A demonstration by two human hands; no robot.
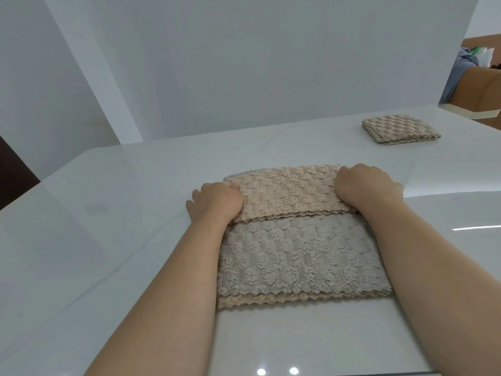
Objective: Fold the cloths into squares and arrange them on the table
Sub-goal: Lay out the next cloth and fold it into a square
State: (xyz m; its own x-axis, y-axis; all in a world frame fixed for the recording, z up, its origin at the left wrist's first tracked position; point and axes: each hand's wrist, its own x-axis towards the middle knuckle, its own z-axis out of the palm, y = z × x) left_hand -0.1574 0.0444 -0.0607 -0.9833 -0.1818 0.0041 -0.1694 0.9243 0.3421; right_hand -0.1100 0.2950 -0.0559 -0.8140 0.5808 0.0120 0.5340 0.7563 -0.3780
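Note:
A beige and grey fleecy cloth (295, 256) lies on the white table (108, 226) in front of me. Its far part is folded over, beige side up, and the grey side shows nearer to me. My left hand (217, 202) grips the left end of the folded flap, with the thumb under the cloth's edge. Over at the flap's right end, my right hand (366, 185) holds it with fingers curled on the fabric. A second cloth (400, 128), checked beige, lies folded into a square at the table's far right.
A white wall panel (244, 63) rises right behind the table's far edge. The table's left corner (89, 153) is rounded, with dark floor beyond it. Cardboard boxes and a blue garment (458, 74) stand past the far right edge.

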